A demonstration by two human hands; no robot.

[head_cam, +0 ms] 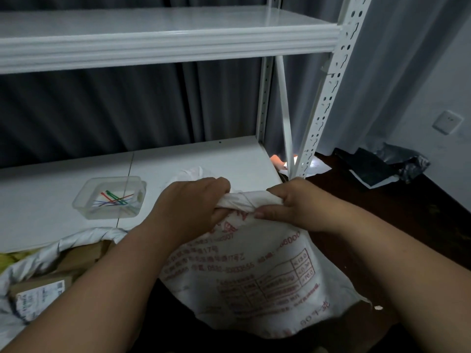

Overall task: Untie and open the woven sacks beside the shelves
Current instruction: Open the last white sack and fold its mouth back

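Left hand [188, 207] & right hand [300, 207] both clench bunched neck of white woven sack [254, 271] w/ red print, beside shelf [178, 39].

Dim indoor shot, bluish-grey cast overall. Brightest areas: white shelf [158, 34] up top, which catches soft light from above, and a small blown-out warm glow near the floor behind the upright post [328, 98]. Curtain [89, 110] and floor [420, 212] sink into deep shadow. Wide-angle lens bends shelf edge and post toward frame edges. Red print on sack [254, 271] is soft, slightly blurred. Forearms are dark, w/ little detail.
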